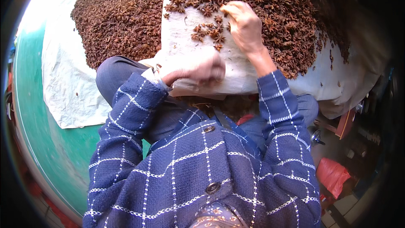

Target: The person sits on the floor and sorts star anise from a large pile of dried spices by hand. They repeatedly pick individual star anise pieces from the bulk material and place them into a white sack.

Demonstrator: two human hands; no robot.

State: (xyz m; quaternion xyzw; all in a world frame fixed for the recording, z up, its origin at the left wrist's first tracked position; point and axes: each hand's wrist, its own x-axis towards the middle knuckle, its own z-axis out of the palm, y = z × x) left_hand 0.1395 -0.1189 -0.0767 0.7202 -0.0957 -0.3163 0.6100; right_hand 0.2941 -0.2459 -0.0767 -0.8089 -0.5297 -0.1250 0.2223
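Note:
Whole star anise pods [284,15] lie in a broad heap on a white woven plastic sheet [190,42], and a small cluster of star anise [210,31] sits apart on the bare part of the sheet. My right hand [242,22] is at the near edge of the heap, fingers bent and fingertips close together; whether a pod is between them cannot be made out. My left hand [202,66] is blurred by motion, curled low over the sheet just below the small cluster. Its fingertips are hidden, so what it holds does not show.
A second large heap of smaller, darker brown pieces [123,22] spreads on a pale sheet [72,101] at the left, over a green surface [34,85]. My bent knee [114,72] is against the sheets. A red plastic bag [332,177] lies low on the right.

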